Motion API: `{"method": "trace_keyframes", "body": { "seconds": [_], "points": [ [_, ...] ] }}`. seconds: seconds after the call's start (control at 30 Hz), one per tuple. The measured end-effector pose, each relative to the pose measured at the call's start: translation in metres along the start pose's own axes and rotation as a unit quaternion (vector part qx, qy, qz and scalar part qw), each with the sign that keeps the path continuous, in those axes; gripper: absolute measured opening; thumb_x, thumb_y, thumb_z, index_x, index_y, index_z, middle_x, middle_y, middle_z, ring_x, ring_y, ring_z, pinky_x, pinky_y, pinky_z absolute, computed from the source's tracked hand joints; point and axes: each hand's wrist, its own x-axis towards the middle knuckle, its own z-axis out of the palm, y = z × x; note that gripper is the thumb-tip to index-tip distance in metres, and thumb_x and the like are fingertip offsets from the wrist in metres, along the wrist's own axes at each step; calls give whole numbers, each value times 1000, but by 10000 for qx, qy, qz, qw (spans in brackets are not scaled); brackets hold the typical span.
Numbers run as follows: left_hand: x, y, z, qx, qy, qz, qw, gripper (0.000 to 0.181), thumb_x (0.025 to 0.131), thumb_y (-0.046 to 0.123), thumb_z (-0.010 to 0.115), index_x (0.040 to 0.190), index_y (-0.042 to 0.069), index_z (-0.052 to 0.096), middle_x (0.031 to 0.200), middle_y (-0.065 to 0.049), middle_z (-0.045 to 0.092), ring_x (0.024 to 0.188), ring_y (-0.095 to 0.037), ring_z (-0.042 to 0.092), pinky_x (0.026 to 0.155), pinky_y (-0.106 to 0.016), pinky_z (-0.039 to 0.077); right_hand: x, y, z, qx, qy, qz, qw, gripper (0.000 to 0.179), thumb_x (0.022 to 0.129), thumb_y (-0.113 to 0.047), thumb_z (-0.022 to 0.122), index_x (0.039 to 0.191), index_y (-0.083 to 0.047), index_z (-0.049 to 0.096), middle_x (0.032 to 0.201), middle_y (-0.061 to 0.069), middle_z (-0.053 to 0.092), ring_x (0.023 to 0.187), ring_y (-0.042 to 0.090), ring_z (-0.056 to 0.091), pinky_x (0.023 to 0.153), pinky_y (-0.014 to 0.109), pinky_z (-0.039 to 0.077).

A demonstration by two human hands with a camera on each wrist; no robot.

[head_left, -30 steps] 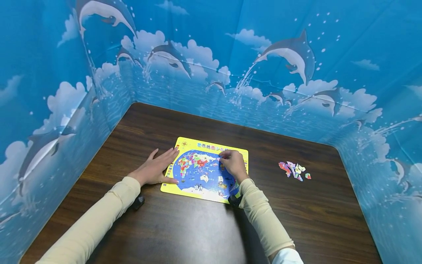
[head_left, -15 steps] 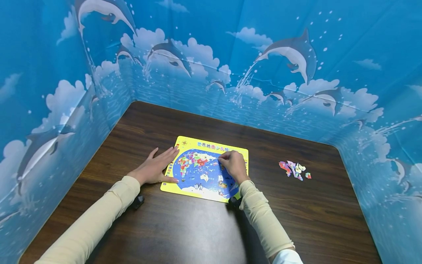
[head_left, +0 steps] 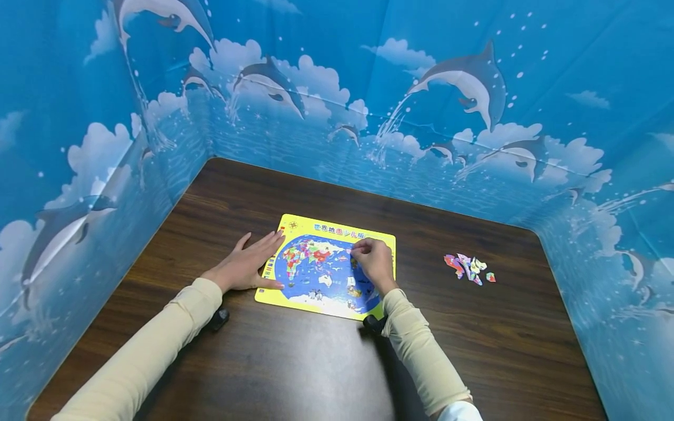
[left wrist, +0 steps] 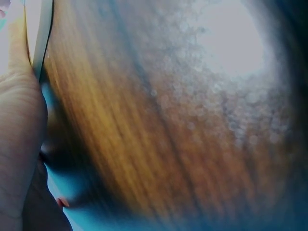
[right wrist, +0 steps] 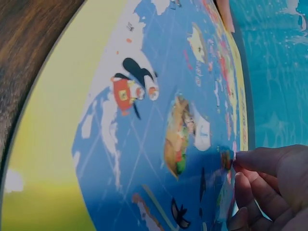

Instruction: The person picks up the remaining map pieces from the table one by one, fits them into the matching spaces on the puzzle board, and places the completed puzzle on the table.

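Observation:
A yellow-bordered world map puzzle board lies flat on the dark wooden table. My left hand rests spread over its left edge, fingers straight and thumb on the lower left part. In the left wrist view only the side of that hand and the board's edge appear. Over the upper right of the map, my right hand pinches a small pinkish puzzle piece between thumb and index finger, right at the map surface. The piece is mostly hidden by the fingertips. Coloured land pieces fill the map's left and middle.
Several loose puzzle pieces lie in a small pile to the right of the board, with one small piece beside it. A blue curtain with dolphins surrounds the table's back and sides. Dark wrist cameras sit under both wrists.
The head view has tilted a little. My right fingers have shifted slightly at the same spot on the map. The left hand stays on the board's edge.

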Motion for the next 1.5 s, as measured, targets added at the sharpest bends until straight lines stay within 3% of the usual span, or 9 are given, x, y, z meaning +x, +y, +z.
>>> {"method": "trace_keyframes", "body": {
  "seconds": [0.23,0.5,0.73,0.83,0.93,1.17,1.3,1.5],
  "points": [
    [1,0,1,34,2,-3,10000,115,75,78,58,157,11,13,162,-6,12,149,-25,10,113,-61,-2,-1,0,1,-75,116,96,9999,6,84,-12,76,88,-9,74,77,1,68,69,15,62,61,29,52],
    [-1,1,0,23,20,-42,10000,117,73,78,60,157,11,14,162,-7,12,148,-26,11,113,-62,-2,-1,-2,2,-131,160,64,9998,6,85,-13,75,89,-9,74,77,-1,69,71,14,64,70,34,54],
    [-3,-2,1,28,97,-89,9999,117,73,78,60,157,11,13,162,-6,12,148,-26,12,113,-62,-1,-1,1,-14,86,767,-44,9970,13,86,-12,73,97,-6,74,81,3,69,73,17,64,64,34,52],
    [-3,-3,1,47,103,-129,9999,116,73,79,59,157,13,12,163,-5,11,148,-25,11,113,-61,-2,1,15,-36,33,1034,67,9946,14,86,-12,72,98,-5,74,83,5,69,74,20,63,63,34,49],
    [-4,-2,1,-25,147,-45,9999,116,74,78,60,157,11,14,162,-7,13,148,-27,12,112,-63,-1,1,44,-62,-272,1361,230,9901,13,86,-11,71,97,-4,74,86,9,71,78,24,65,67,37,49],
    [-6,-1,3,61,142,21,9999,115,74,77,60,156,11,15,162,-7,15,148,-27,14,112,-63,0,-6,115,-109,-1626,2039,852,9616,27,84,-15,74,104,3,70,97,24,68,95,42,61,81,54,47],
    [-7,0,2,41,86,-19,10000,116,73,77,60,156,11,15,162,-7,14,148,-27,13,113,-62,-1,-9,130,-122,-1963,2007,806,9564,37,84,-22,76,105,7,69,99,29,65,98,48,58,81,59,46],
    [-5,3,0,8,103,20,9999,114,75,75,61,156,10,16,162,-7,14,148,-27,13,113,-62,-1,-7,128,-131,-1818,1796,810,9634,29,88,-21,71,97,7,69,94,27,67,95,46,59,77,57,46]
  ]
}}
